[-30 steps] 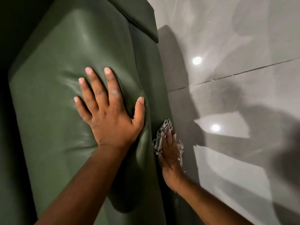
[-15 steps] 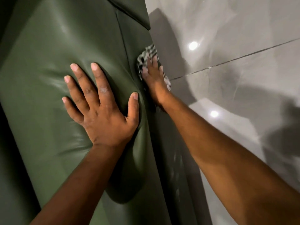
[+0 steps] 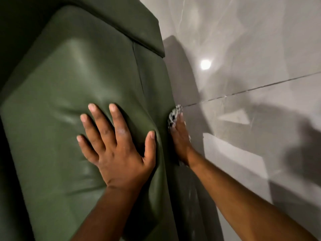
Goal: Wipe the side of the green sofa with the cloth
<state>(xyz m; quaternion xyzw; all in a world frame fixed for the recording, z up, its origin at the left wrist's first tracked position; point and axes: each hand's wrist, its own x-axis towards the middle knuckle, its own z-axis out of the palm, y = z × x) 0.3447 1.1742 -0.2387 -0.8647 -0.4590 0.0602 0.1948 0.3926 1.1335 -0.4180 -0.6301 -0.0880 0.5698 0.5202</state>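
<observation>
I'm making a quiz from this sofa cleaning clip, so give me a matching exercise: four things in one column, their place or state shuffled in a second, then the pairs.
1. left hand
2. right hand
3. checked cloth
4. tile floor

A. glossy grey, reflecting a light
B. flat, fingers spread on the green sofa cushion
C. pinned against the sofa's side
D. pressing the cloth

Pairs: 1-B, 2-D, 3-C, 4-A
</observation>
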